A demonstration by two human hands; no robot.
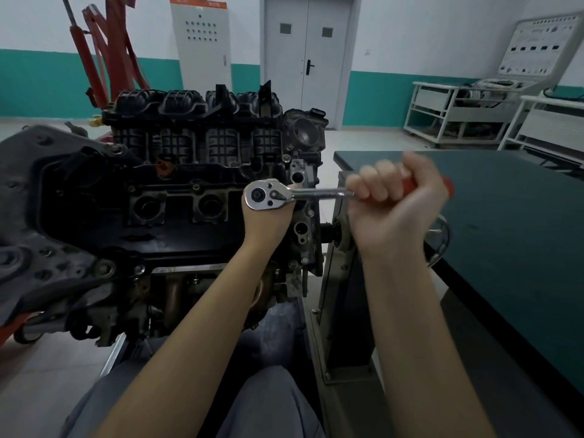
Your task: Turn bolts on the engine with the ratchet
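Ratchet wrench (284, 195) lies level over the right end of the engine (177, 197), chrome head above the black top cover. Right hand (395, 200) clenched round the red handle, slightly blurred. Left hand (265, 221) sits directly under the ratchet head, fingers hidden behind it; cannot tell whether it grasps anything. Engine is mounted on a grey stand (341, 279). Dark green table (505, 232) just beside, to the right

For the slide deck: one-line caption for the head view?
Right hand grips ratchet wrench handle; left hand supports its head against the engine.
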